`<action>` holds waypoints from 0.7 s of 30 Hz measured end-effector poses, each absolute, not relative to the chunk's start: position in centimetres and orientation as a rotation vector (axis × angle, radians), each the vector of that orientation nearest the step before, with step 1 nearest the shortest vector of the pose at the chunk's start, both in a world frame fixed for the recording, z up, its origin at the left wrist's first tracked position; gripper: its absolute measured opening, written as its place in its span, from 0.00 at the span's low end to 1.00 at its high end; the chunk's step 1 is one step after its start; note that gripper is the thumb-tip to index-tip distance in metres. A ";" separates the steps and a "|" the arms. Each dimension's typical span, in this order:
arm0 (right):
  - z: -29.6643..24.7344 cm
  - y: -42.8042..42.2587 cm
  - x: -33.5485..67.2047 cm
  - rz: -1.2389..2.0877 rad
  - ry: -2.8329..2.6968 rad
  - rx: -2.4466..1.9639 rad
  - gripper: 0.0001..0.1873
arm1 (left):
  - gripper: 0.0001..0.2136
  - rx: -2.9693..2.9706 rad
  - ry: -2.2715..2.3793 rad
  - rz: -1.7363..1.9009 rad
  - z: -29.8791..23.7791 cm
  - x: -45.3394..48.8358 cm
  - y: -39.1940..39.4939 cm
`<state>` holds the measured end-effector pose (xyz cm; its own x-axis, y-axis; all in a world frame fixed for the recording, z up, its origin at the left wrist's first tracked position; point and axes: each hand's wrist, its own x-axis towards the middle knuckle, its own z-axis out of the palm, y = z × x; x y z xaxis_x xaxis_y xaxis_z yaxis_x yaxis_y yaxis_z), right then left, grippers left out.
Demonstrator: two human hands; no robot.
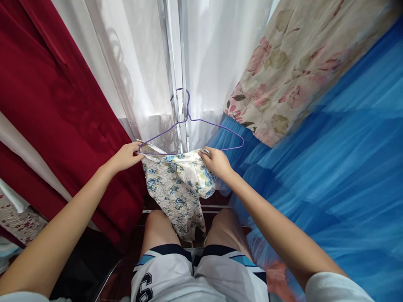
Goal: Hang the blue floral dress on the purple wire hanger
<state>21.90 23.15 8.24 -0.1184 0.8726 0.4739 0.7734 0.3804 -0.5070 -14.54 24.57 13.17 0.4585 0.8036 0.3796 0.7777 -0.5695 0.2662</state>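
A purple wire hanger (217, 124) is in front of me, its hook up against a pair of thin silvery poles. From its lower part hangs a white garment with blue and yellow flowers (174, 193), over my knees. My left hand (129, 156) is closed on the garment's upper left edge, right at the hanger's left corner. At the garment's upper right edge, my right hand (217, 161) pinches the cloth, with the hanger's right end free beyond it. Whether the fingers also press on the hanger wire is hard to see.
Dark red cloth (72, 113) hangs on the left. White curtains (217, 50) and the silvery poles (184, 54) stand ahead. To the right are a beige floral fabric (283, 75) and blue tulle (340, 176). My knees (162, 228) are below the garment.
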 end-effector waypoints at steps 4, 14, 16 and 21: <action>8.3 22.7 21.7 0.162 -1.912 -1.403 0.16 | 0.08 2.714 1.473 0.808 13.9 -15.7 23.2; 8.2 21.5 20.9 0.385 -1.936 -1.218 0.18 | 0.09 2.506 1.292 1.037 17.1 -9.9 23.2; 8.1 20.3 21.5 0.408 -1.885 -1.123 0.17 | 0.10 2.412 1.286 1.077 16.3 -8.6 24.0; 7.9 17.4 25.2 0.233 -1.607 -0.964 0.21 | 0.09 2.346 1.289 1.380 14.9 -7.7 24.3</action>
